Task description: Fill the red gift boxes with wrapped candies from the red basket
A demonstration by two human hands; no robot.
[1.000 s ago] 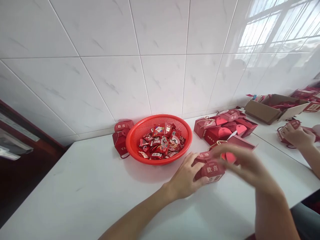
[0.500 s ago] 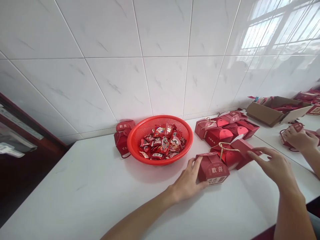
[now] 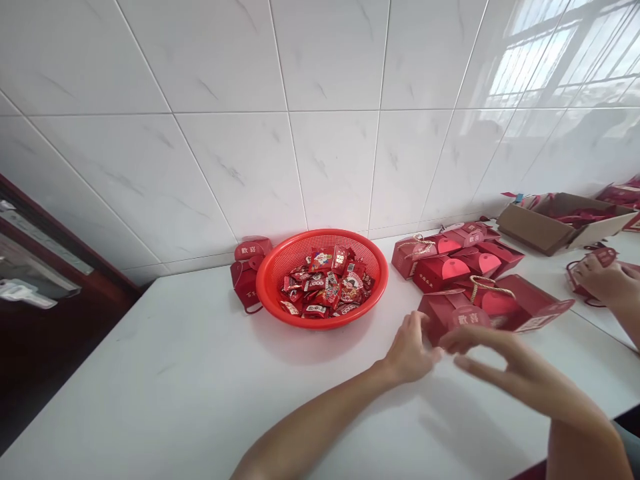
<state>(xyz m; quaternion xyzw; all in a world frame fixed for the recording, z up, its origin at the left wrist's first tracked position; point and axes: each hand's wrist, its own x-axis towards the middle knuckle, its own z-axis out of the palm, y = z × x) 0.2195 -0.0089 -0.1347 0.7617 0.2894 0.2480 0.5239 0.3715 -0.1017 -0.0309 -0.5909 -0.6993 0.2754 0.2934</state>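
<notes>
Although its clench is hard to tell, the left grip (image 3: 410, 350) touches the near corner of a red 歡喜 gift box (image 3: 450, 313) on the white counter (image 3: 150, 373), while the right grip (image 3: 493, 363), open and released, curves just in front of the box.

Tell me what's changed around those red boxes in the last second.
The labelled red gift box has shifted toward the wall, and the left hand no longer grips it, sitting at its near corner. The right hand has moved left, curled in front of the box. The red basket of sweets and the boxes by the wall stayed put.
</notes>
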